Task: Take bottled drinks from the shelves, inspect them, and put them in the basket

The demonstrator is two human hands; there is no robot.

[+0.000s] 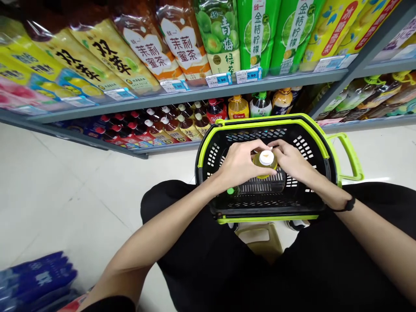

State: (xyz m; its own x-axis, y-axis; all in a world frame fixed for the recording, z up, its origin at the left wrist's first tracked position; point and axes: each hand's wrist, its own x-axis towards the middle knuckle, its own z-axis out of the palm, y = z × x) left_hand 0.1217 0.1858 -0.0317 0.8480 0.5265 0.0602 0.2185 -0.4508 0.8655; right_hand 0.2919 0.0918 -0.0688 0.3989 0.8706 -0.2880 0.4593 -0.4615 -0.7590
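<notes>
Both hands hold one small bottle (265,164) of yellow-green drink with a white cap, upright over a black shopping basket (208,167) with lime-green trim. My left hand (238,164) wraps the bottle from the left. My right hand (292,161) grips it from the right, fingertips by the cap. Another bottle with a green cap (231,190) lies on the basket floor under my left wrist.
Store shelves run across the top, upper one (195,93) packed with large drink bottles and price tags, lower one with small bottles (169,125). Pale tiled floor (65,186) lies left. Blue packs (35,275) sit at the lower left. A stool (260,238) shows between my knees.
</notes>
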